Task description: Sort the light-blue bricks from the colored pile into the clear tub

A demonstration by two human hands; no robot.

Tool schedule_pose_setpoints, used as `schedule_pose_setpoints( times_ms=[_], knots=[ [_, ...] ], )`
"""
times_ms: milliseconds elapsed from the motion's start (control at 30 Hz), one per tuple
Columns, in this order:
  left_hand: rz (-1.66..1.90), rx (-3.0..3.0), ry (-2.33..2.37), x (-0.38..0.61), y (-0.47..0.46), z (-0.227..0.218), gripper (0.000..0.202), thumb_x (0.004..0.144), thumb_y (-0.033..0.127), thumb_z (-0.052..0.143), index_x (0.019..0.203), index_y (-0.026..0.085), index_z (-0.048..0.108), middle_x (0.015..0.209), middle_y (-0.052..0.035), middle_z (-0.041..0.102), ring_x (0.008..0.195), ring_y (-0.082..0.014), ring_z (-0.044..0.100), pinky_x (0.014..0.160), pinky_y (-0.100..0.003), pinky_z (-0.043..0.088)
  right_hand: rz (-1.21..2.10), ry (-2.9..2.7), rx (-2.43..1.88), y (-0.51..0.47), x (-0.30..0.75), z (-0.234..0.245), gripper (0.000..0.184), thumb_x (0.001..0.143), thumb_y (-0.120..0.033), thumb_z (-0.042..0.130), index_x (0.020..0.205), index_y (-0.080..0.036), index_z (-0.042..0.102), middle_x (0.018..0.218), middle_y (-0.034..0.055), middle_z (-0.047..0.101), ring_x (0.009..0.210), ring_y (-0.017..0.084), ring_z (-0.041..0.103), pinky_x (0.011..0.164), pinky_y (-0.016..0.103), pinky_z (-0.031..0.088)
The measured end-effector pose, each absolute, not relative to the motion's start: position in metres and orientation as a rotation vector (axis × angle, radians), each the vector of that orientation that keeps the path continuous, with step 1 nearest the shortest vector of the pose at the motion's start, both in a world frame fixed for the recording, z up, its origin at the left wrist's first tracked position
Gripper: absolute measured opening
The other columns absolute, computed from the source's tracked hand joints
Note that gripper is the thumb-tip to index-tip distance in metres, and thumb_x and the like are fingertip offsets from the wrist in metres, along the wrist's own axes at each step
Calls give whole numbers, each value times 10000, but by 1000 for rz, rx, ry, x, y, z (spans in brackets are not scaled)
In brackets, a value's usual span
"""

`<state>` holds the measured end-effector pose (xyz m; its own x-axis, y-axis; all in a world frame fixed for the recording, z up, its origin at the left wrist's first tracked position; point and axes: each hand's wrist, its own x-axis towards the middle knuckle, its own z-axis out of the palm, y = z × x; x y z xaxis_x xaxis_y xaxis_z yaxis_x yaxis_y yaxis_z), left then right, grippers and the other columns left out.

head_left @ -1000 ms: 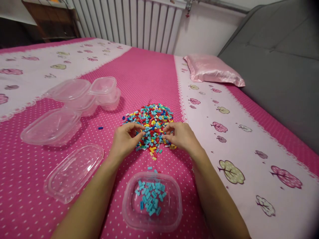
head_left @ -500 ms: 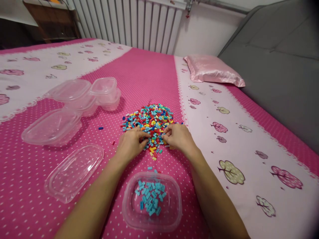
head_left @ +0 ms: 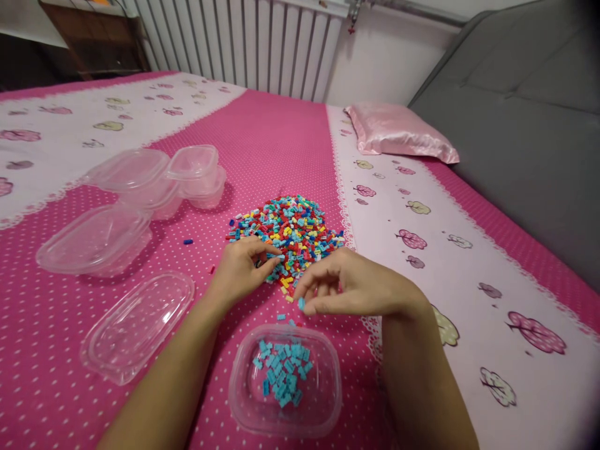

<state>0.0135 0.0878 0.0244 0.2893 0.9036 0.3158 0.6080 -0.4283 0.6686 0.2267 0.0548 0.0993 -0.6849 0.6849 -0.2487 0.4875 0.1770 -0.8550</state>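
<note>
A heap of small coloured building bricks [head_left: 300, 228] lies on the pink dotted bedspread. At its near left edge is my left hand [head_left: 241, 265], thumb and forefinger closed round what looks like a light-blue brick [head_left: 280, 257]. My right hand [head_left: 351, 284] is raised just in front of the heap, pinching a light-blue brick [head_left: 301, 304] between thumb and fingertips. Below both hands stands a clear plastic container [head_left: 323, 415] with many light-blue bricks [head_left: 284, 369] inside. A couple of loose light-blue bricks [head_left: 281, 317] lie between heap and container.
To the left lies a clear lid [head_left: 138, 325]. Lidded clear containers [head_left: 96, 240] stand beyond it, some stacked. A stray dark-blue brick [head_left: 188, 242] is near them. A pink pillow [head_left: 400, 134] lies at the back right beside the grey headboard [head_left: 510, 106]; a radiator [head_left: 244, 47] is behind.
My right hand has lifted from the heap and come back toward the container with a light-blue brick in its fingertips. My left hand stays at the heap, shifted only slightly.
</note>
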Motion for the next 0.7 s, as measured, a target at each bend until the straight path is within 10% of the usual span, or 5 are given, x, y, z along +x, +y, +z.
schedule_pose_setpoints(
  times_ms=[700],
  knots=[
    [521,1826,631,5,68,56,158,619,311,795,734,211,753,560,20,525,526,-106,433,528,-242,363,535,-2057,-1794,97,205,41,148,685,-256,718,823,-205,711,767,3,701,659,138,585,623,249,395]
  ],
)
